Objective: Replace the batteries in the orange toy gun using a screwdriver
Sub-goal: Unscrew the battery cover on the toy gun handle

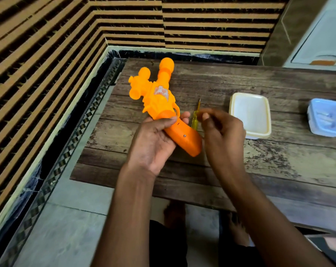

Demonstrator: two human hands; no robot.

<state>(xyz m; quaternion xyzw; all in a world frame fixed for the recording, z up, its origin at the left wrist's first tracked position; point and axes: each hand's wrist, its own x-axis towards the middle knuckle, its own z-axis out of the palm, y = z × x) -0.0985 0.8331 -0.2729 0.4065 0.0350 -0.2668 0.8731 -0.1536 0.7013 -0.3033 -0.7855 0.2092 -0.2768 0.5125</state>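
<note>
Screw (184,135) faces up on our orange plastic toy gun (164,105), left hand (155,139) gripping its handle. Our right hand (221,132) pinches the yellow-handled screwdriver (195,120), ready.

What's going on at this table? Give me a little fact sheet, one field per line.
Surface: worn wooden table
Toy: orange toy gun, barrel pointing away, grip toward the person
Screw: small one visible on the grip, still in place
Left hand: holds the gun around the grip
Right hand: pinches a yellow screwdriver, tip pointing away, not on the screw
Containers: white tub right of the gun; blue box farther right, contents unclear
</note>
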